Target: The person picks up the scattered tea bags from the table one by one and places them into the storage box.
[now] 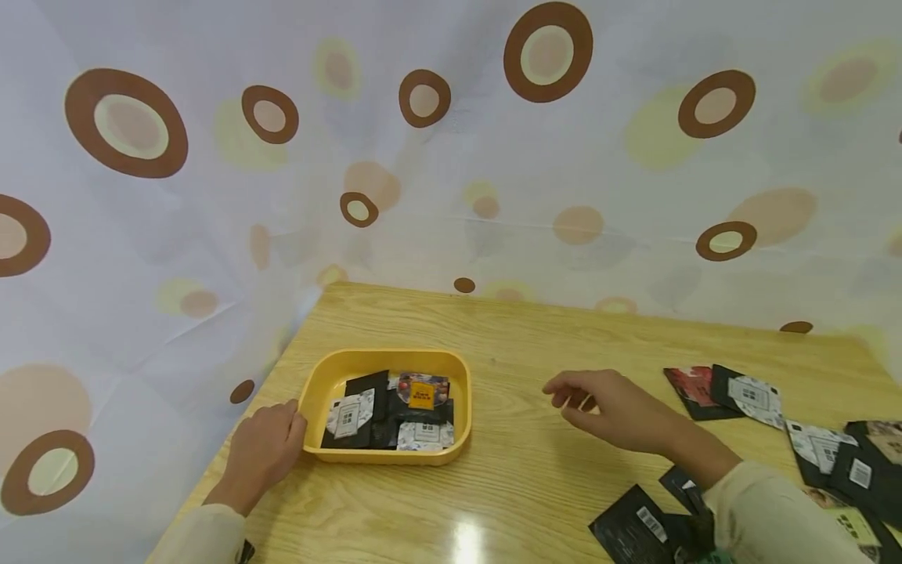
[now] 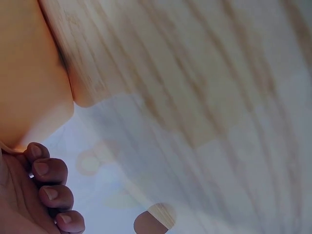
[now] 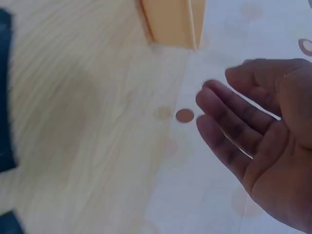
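Observation:
My left hand (image 1: 266, 444) grips the left rim of a yellow plastic tray (image 1: 461, 419); in the left wrist view its fingers (image 2: 57, 196) curl beside the tray's wall (image 2: 34, 73). Several flat dark packets lie inside, among them one with an orange label (image 1: 422, 395) on top and a black one with a white patterned label (image 1: 348, 419). To the right of the tray, my right hand (image 1: 611, 407) hovers over the table with its fingers loosely bent. Nothing shows between the thumb and fingers (image 3: 229, 122) in the right wrist view.
More packets lie on the wooden table (image 1: 395, 509): a red one (image 1: 694, 388) overlaps a black-and-white one (image 1: 752, 395), several are spread at the right edge, and a black packet (image 1: 632, 526) lies near the right forearm. A dotted curtain (image 1: 437, 172) hangs behind and at the left.

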